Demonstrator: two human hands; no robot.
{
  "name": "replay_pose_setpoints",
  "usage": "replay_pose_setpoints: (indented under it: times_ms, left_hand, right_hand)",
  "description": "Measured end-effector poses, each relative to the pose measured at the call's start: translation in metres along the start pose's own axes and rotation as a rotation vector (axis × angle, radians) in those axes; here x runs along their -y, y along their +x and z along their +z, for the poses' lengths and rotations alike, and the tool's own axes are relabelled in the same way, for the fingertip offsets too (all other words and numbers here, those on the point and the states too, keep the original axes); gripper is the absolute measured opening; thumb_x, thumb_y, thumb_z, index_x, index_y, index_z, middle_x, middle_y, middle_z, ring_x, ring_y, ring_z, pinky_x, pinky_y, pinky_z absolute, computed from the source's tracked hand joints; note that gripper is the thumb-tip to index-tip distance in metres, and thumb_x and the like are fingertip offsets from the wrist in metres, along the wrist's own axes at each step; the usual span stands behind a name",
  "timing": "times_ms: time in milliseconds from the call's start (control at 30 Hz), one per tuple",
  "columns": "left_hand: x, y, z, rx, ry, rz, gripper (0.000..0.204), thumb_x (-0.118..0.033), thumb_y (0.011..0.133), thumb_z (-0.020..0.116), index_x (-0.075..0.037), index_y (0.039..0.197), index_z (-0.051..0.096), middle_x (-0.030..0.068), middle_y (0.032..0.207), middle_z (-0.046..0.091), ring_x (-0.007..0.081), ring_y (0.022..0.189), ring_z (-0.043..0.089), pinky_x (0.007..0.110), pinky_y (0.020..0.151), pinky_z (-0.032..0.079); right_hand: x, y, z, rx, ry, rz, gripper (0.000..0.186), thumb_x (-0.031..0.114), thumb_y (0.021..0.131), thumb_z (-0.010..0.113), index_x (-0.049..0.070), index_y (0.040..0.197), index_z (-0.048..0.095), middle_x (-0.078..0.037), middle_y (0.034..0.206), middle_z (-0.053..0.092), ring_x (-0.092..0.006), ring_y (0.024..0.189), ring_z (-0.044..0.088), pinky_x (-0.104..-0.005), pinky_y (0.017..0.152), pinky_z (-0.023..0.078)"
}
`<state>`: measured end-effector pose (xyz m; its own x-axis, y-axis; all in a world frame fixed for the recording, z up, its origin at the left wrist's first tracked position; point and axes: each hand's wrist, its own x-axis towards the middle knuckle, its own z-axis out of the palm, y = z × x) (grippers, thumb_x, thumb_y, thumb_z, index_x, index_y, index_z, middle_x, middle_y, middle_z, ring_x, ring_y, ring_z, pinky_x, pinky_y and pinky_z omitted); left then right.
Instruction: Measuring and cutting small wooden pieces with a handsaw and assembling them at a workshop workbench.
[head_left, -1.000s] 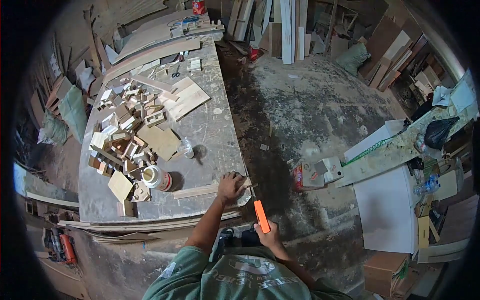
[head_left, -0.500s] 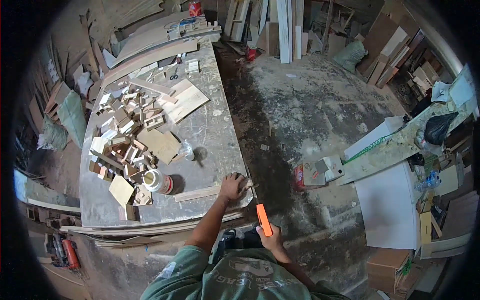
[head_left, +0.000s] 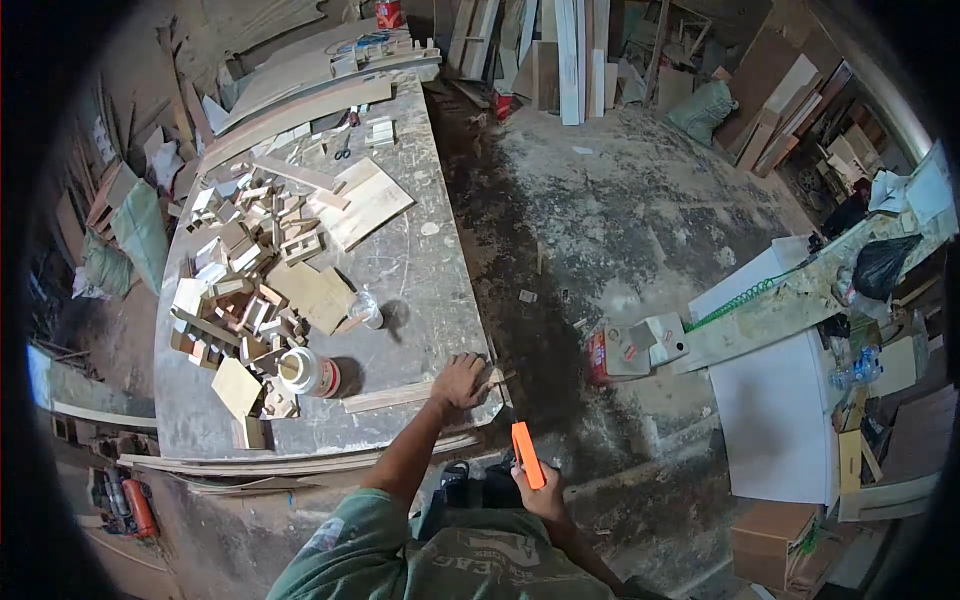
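Observation:
My left hand (head_left: pixel 461 381) presses on a pale wooden strip (head_left: pixel 390 397), its fingers bent over the strip near the table's right corner. The strip lies flat along the near edge of the worktable (head_left: pixel 420 300). In my right hand (head_left: pixel 543 490), just off that corner, is a hand saw with an orange handle (head_left: pixel 527 455). Its thin blade (head_left: pixel 504 392) is seen nearly edge-on and points away from me, across the strip's right end beside my left hand. How deep the blade sits in the wood cannot be made out.
Left on the table is a heap of wood offcuts (head_left: pixel 240 260), with a white tub (head_left: pixel 310 372), a clear plastic cup (head_left: pixel 367 309) and scissors (head_left: pixel 343 148). A red-and-white container (head_left: pixel 610 355) stands on the floor to the right, near a cluttered bench (head_left: pixel 770 310).
The saw and my right hand have drawn back slightly toward me. My left hand stays on the strip; the whole view has shifted a little.

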<state>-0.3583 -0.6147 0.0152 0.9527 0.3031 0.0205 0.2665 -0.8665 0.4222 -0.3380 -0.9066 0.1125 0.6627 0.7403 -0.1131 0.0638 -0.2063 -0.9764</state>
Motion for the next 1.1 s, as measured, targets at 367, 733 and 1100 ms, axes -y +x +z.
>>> replay_pose_setpoints:
  times_ms: [367,733,1100]
  left_hand:
    - [0.000,0.002,0.001,-0.091,-0.076,0.062,0.050,-0.044,0.088,0.056,-0.001,0.112,0.051,0.0196,0.113,0.052,0.0389,0.109,0.049,0.048,0.093,0.038]
    - [0.002,0.000,-0.001,-0.096,-0.070,0.061,0.051,-0.045,0.087,0.057,-0.002,0.114,0.053,0.0200,0.113,0.054,0.0394,0.109,0.051,0.048,0.093,0.038]
    - [0.003,0.001,0.001,-0.099,-0.084,0.055,0.053,-0.046,0.085,0.060,-0.003,0.114,0.053,0.0182,0.116,0.055,0.0384,0.110,0.050,0.048,0.094,0.039]
  right_hand:
    - [0.022,0.003,0.002,-0.025,-0.099,0.007,0.026,0.024,0.091,0.068,0.001,0.084,0.059,-0.003,0.062,0.050,-0.0131,0.058,0.050,-0.0326,0.055,0.043]
    - [0.013,-0.011,0.021,-0.114,-0.101,0.060,0.025,0.022,0.088,0.072,0.000,0.084,0.061,-0.006,0.063,0.055,-0.0147,0.057,0.053,-0.0321,0.055,0.044]
    - [-0.015,-0.040,0.014,-0.163,-0.128,0.139,0.015,0.014,0.085,0.071,0.000,0.086,0.064,-0.007,0.067,0.058,-0.0149,0.062,0.055,-0.0317,0.060,0.045]
